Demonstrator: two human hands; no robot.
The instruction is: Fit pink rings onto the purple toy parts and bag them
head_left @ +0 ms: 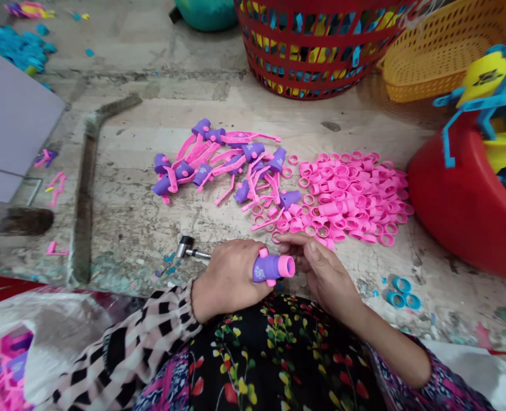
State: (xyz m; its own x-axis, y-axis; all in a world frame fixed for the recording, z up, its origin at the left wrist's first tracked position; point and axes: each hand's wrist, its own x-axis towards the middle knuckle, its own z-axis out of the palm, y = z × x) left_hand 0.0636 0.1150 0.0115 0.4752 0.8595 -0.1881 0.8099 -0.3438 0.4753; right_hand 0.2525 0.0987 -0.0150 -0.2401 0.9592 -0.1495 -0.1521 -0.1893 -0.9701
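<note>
My left hand (235,274) is closed around a purple plastic toy part (266,268) with pink knobs on its sides. A pink ring (286,266) sits on the narrow end of that part, facing right. Just right of it, my right hand (325,274) is open, its fingers stretched towards the part without touching it; I see nothing in it. Beyond the hands lie a pile of pink rings (355,197) and, to its left, a heap of purple parts with pink arms (222,160).
A small hammer (186,246) lies by my left hand. Three blue rings (402,294) are at the right. A red basket (270,63), a yellow basket (424,77) and a red tub (453,194) hold or border the far side. A bent bar (85,188) lies left.
</note>
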